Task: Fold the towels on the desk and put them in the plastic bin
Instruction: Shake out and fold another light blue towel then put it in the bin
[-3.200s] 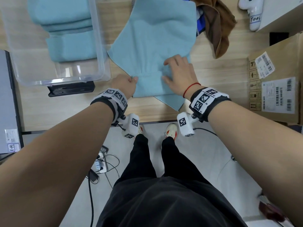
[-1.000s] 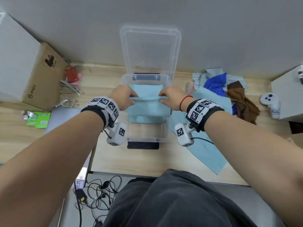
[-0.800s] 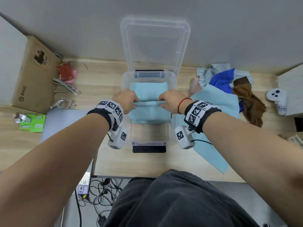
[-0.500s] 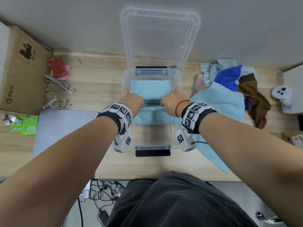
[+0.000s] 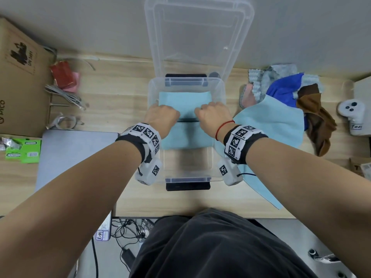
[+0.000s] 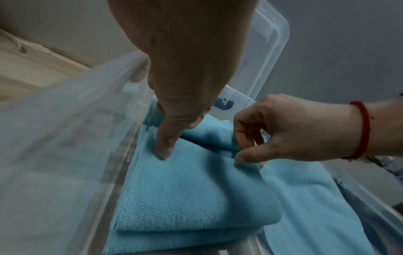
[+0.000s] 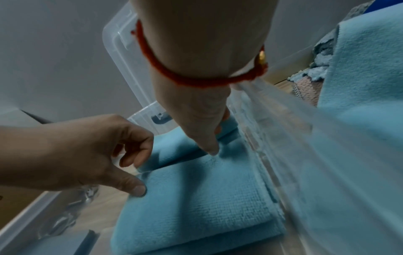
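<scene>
A clear plastic bin (image 5: pixel 187 178) stands open on the desk, its lid (image 5: pixel 198 37) leaning up against the wall. Inside lies a folded light-blue towel (image 5: pixel 187 137) (image 6: pixel 191 186) (image 7: pixel 196 198), with another folded one (image 5: pixel 184 101) behind it. Both hands are down in the bin at the front towel's far edge. My left hand (image 5: pixel 162 117) (image 7: pixel 87 155) has its thumb (image 6: pixel 165 150) on top and its fingers curled behind the edge. My right hand (image 5: pixel 212 115) (image 6: pixel 283 131) grips the same edge the same way. An unfolded light-blue towel (image 5: pixel 271 121) lies right of the bin.
A heap of blue, brown and grey cloths (image 5: pixel 287 91) sits at the back right beside a white controller (image 5: pixel 352 113). To the left are a cardboard box (image 5: pixel 18 77), loose cables (image 5: pixel 64 95), a green packet (image 5: pixel 24 151) and a grey laptop (image 5: pixel 76 155).
Earlier both hands were folding the towel on the desk. Over the last second they lowered it into the bin, in front of the other folded towel.
</scene>
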Demonstrator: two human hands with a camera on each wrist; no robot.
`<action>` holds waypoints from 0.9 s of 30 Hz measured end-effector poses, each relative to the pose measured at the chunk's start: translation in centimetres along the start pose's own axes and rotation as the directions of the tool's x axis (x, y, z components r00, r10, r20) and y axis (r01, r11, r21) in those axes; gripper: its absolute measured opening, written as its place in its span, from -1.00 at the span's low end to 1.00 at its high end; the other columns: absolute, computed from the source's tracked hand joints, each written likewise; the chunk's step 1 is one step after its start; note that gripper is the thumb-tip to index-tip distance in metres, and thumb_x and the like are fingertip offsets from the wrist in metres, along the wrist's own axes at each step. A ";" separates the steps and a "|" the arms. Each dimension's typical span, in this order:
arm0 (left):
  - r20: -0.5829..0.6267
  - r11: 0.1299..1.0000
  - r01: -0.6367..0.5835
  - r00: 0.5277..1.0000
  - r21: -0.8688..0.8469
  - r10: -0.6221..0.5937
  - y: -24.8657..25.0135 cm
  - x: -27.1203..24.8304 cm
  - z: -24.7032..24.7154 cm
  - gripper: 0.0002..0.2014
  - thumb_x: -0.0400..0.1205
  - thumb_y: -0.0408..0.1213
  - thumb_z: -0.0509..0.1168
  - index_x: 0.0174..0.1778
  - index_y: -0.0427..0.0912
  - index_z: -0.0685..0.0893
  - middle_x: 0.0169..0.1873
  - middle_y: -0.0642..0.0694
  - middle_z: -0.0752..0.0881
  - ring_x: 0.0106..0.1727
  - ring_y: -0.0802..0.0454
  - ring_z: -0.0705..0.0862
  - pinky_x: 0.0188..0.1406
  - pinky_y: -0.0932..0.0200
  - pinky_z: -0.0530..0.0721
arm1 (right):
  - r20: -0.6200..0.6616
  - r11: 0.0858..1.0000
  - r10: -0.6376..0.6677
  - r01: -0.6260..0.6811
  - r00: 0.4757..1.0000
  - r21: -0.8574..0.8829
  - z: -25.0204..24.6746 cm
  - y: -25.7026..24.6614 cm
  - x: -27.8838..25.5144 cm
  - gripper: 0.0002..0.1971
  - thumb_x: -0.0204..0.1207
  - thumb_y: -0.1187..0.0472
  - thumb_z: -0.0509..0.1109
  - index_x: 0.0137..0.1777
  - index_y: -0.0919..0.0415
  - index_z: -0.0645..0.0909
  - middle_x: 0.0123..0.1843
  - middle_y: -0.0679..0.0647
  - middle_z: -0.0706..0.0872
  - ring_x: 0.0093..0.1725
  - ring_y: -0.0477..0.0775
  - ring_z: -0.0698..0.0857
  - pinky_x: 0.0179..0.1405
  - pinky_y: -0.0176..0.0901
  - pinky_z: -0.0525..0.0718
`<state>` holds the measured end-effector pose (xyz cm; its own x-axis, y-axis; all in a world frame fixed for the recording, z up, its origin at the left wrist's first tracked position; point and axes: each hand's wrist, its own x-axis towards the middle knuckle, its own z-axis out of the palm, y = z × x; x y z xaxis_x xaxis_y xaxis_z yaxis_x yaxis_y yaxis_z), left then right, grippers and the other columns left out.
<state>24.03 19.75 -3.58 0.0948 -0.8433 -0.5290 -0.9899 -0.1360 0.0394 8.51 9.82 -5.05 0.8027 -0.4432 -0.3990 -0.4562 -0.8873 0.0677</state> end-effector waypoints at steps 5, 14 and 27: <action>0.178 0.980 -0.065 0.979 -0.187 0.099 0.3 -0.3 1.0 -0.69 0.47 -0.49 0.34 -0.12 0.08 0.74 -0.03 -0.03 0.73 -0.01 -0.12 0.71 -0.07 0.01 0.71 | 0.156 0.974 -0.188 0.165 0.970 0.153 -0.1 -1.1 -0.1 -0.77 0.54 0.23 0.26 0.15 0.07 0.61 0.11 0.07 0.68 0.09 0.22 0.67 -0.18 -0.07 0.49; 0.311 0.994 -0.042 0.948 -0.097 0.070 0.8 0.1 1.6 -0.62 0.54 -0.39 0.42 0.27 -0.01 0.68 0.19 -0.06 0.66 0.18 -0.14 0.68 0.11 -0.03 0.71 | 0.290 0.977 -0.109 0.156 0.951 -0.146 -0.2 -0.8 -1.1 -0.83 0.52 0.27 0.29 0.02 0.05 0.66 0.05 0.01 0.73 0.12 0.14 0.69 0.12 0.02 0.54; -0.200 0.886 -0.016 0.976 -0.464 -0.087 8.3 2.3 -7.7 -0.84 0.63 -0.25 0.23 -0.08 0.07 0.70 -0.17 0.06 0.72 -0.14 0.02 0.65 -0.11 0.12 0.63 | -0.230 0.888 0.314 -0.199 0.921 0.416 -3.8 11.4 -7.1 -0.61 0.48 0.31 0.29 0.32 0.14 0.51 0.32 0.16 0.57 0.21 0.29 0.60 0.04 0.04 0.52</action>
<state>16.83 12.64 2.06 0.2001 -0.9150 -0.3504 -0.8294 -0.3486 0.4366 -0.91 2.35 1.97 0.6842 -0.7165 -0.1358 -0.7244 -0.6461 -0.2404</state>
